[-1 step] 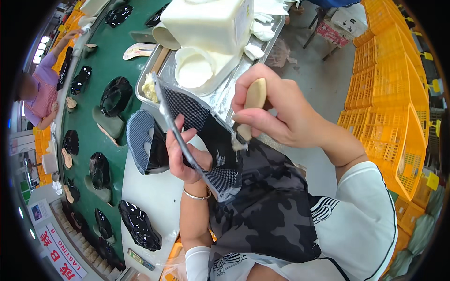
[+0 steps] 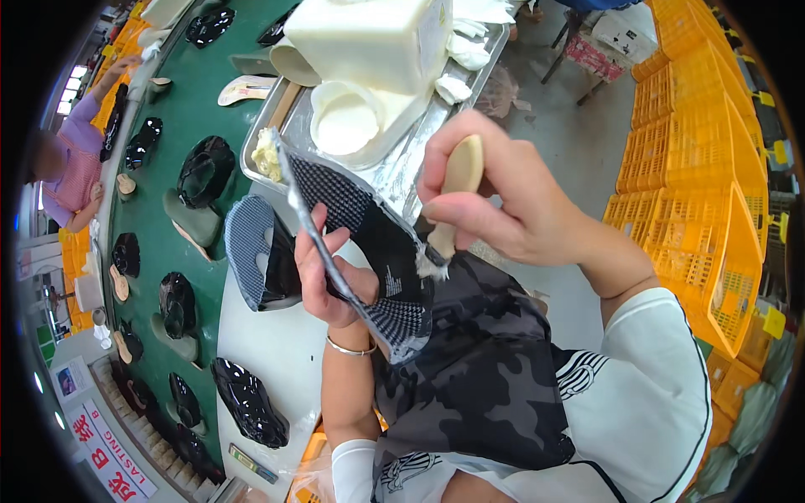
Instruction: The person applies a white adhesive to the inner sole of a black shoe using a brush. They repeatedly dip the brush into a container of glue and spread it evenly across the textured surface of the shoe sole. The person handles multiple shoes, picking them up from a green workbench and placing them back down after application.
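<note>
My left hand (image 2: 329,281) is closed on a black and grey knit shoe upper (image 2: 390,226), its fingers tucked inside the opening. Whitish paste coats parts of the upper's edge. In my right hand (image 2: 511,197) is a brush (image 2: 463,172) with a pale wooden handle, gripped between thumb and curled fingers. Its bristles, smeared white, point down and touch or nearly touch the upper's right edge. Beside my left hand, another upper (image 2: 250,251), grey mesh and black, rests on the white table (image 2: 277,344).
Ahead, a metal tray (image 2: 402,180) carries a cut-open white plastic jug (image 2: 360,42) with white liquid. Glossy black shoe parts (image 2: 205,172) and insoles line a green conveyor (image 2: 172,243) at left, a person (image 2: 75,168) beyond it. Yellow crates (image 2: 679,235) stack at right.
My right hand and the brush have shifted slightly to the right and downward along the upper's edge. My left hand and the upper have hardly moved.
</note>
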The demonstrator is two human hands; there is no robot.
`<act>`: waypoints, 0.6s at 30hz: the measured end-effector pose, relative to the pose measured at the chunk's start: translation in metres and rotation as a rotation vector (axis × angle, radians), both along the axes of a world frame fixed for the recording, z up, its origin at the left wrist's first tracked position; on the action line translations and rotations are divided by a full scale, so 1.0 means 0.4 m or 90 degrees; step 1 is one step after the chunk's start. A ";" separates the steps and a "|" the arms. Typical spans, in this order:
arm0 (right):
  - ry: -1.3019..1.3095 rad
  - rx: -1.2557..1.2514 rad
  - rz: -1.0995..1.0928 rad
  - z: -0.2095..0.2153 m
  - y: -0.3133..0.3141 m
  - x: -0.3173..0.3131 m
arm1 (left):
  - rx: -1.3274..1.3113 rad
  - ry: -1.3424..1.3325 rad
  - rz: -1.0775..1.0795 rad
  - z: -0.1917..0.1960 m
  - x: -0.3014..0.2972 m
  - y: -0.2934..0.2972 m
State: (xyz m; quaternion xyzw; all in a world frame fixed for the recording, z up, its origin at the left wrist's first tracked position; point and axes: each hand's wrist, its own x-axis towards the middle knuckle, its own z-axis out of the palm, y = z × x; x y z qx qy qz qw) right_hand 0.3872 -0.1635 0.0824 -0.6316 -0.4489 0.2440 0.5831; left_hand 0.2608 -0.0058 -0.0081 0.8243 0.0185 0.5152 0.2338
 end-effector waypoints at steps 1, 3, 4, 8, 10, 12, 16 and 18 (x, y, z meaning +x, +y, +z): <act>0.060 0.016 -0.007 0.006 -0.007 -0.009 | 0.003 0.011 0.009 0.004 -0.007 -0.004; 0.134 0.104 -0.011 0.010 -0.014 -0.017 | -0.044 -0.006 0.025 0.010 -0.008 -0.016; 0.154 0.196 0.002 0.008 -0.013 -0.024 | -0.060 0.072 0.096 0.016 -0.030 -0.016; 0.299 0.286 0.046 -0.011 -0.008 -0.062 | -0.255 0.139 0.076 0.056 -0.055 -0.040; 0.226 0.262 0.079 -0.027 -0.011 -0.063 | -0.230 0.128 0.080 0.061 -0.053 -0.042; 0.092 0.191 0.068 -0.033 -0.022 -0.044 | -0.240 0.185 0.122 0.046 -0.059 -0.028; 0.002 0.179 0.020 -0.022 -0.026 -0.026 | -0.173 0.241 0.106 0.084 -0.088 -0.026; 0.054 0.249 0.016 -0.013 -0.024 -0.032 | -0.224 0.246 0.146 0.097 -0.079 -0.061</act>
